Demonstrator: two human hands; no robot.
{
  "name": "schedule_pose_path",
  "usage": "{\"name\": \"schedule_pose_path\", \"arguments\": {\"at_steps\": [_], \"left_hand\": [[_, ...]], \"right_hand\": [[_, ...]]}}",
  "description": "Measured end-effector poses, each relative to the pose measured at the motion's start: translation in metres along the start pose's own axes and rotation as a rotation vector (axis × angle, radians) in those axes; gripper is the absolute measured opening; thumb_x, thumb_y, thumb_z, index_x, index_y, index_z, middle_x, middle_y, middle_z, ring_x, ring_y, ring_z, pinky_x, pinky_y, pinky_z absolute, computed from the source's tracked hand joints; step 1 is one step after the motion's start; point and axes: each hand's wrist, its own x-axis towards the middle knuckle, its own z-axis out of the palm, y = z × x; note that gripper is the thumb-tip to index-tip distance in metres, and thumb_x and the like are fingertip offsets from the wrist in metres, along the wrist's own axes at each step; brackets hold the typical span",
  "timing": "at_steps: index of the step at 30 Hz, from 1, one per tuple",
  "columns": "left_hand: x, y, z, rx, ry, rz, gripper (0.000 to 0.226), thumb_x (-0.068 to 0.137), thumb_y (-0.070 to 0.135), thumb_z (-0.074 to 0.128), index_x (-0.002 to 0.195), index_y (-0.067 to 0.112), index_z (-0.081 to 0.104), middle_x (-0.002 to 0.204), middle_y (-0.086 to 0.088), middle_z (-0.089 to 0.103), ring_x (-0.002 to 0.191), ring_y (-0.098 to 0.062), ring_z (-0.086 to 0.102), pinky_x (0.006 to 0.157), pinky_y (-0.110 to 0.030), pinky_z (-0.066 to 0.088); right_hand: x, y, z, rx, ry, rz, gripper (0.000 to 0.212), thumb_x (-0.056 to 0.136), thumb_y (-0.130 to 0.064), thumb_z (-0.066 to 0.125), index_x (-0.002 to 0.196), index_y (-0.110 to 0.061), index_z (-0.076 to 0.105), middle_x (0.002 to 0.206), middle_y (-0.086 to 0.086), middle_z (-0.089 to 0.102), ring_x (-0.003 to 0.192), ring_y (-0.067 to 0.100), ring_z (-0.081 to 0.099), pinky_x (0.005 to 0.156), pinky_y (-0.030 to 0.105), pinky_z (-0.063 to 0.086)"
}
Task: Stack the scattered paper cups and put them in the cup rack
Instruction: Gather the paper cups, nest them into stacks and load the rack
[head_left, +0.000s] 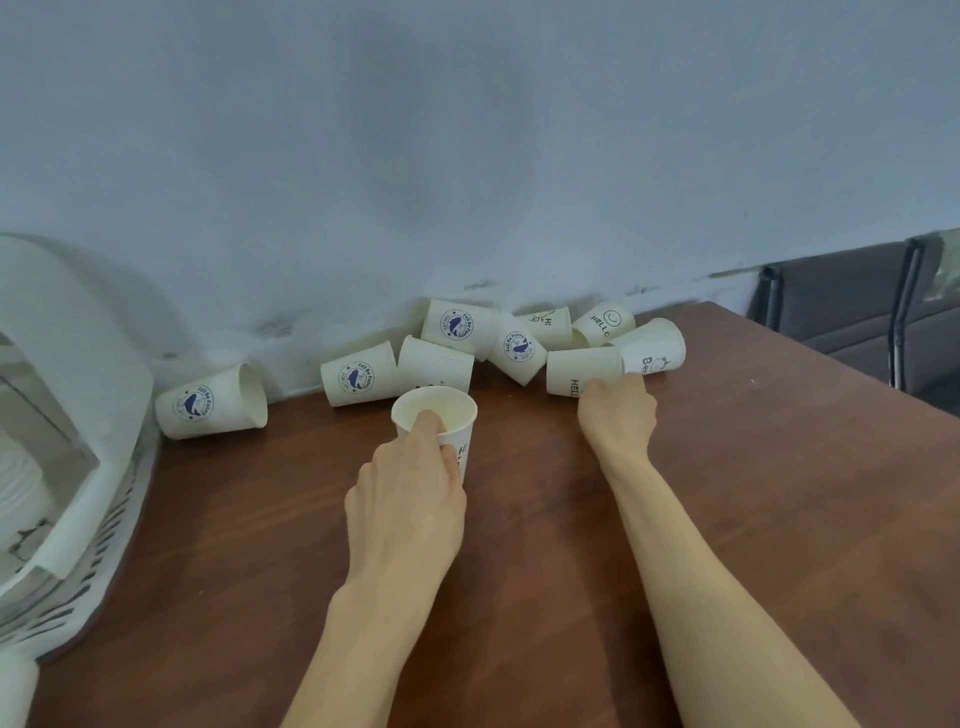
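Ten white printed paper cups (358, 375) show on the brown wooden bench (753, 493): nine lie tipped along the wall, one upright cup (435, 415) stands just before them. The left hand (410, 499) pinches its rim; the right hand (617, 413) grips a tipped "HELLO" cup (582, 370).

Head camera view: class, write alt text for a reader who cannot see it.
A person's left hand grips an upright paper cup on a brown table, one of its fingers hooked over the rim, while the right hand reaches a cup lying on its side. More cups lie tipped along the wall; a white slotted rack sits at left.
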Motion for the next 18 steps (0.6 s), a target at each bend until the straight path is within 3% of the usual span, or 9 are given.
{"name": "schedule_pose_path", "arguments": {"at_steps": [4,8,10,13,16,18], "left_hand": [[-0.001,0.000,-0.001,0.005,0.002,0.002,0.014,0.100,0.029,0.035,0.109,0.023,0.044,0.097,-0.003,0.057,0.080,-0.026,0.045,0.067,-0.034,0.038],[-0.001,0.000,-0.004,0.000,0.005,0.005,0.011,0.100,0.029,0.036,0.105,0.023,0.043,0.089,0.000,0.051,0.076,-0.024,0.042,0.065,-0.034,0.037],[-0.002,0.001,-0.006,-0.008,0.006,0.006,0.009,0.100,0.029,0.036,0.102,0.023,0.042,0.084,0.001,0.047,0.075,-0.024,0.042,0.065,-0.034,0.037],[-0.002,0.001,-0.007,-0.041,0.018,0.010,0.008,0.099,0.028,0.037,0.096,0.022,0.041,0.081,0.001,0.048,0.074,-0.025,0.043,0.065,-0.036,0.040],[-0.002,0.000,-0.007,-0.046,0.023,0.007,0.011,0.099,0.031,0.036,0.097,0.022,0.043,0.084,-0.001,0.049,0.076,-0.027,0.044,0.067,-0.037,0.042],[-0.003,-0.001,-0.009,-0.043,0.018,0.003,0.013,0.099,0.032,0.035,0.097,0.022,0.043,0.083,-0.001,0.049,0.075,-0.026,0.043,0.067,-0.036,0.042]], "right_hand": [[-0.002,0.000,0.004,0.017,0.003,-0.067,0.028,0.093,-0.015,0.042,0.114,-0.004,0.057,0.119,0.021,0.058,0.112,0.039,0.051,0.077,0.034,0.035],[-0.016,-0.007,0.008,-0.051,0.026,-0.187,0.029,0.094,-0.015,0.040,0.116,-0.010,0.059,0.115,0.020,0.061,0.108,0.040,0.052,0.077,0.035,0.034],[-0.025,-0.013,0.006,-0.079,0.017,-0.257,0.023,0.091,-0.015,0.042,0.103,-0.011,0.061,0.110,0.017,0.060,0.102,0.042,0.054,0.078,0.038,0.037],[-0.035,-0.021,0.004,-0.135,-0.033,-0.324,0.011,0.086,-0.017,0.045,0.076,-0.014,0.049,0.093,0.005,0.051,0.088,0.038,0.053,0.072,0.035,0.034],[-0.040,-0.026,0.001,-0.195,-0.101,-0.356,0.019,0.081,-0.017,0.047,0.063,-0.013,0.044,0.078,0.008,0.055,0.077,0.035,0.048,0.067,0.033,0.034],[-0.044,-0.030,-0.004,-0.226,-0.121,-0.378,0.016,0.080,-0.016,0.048,0.065,-0.012,0.049,0.072,0.004,0.046,0.075,0.034,0.046,0.066,0.033,0.036]]}}
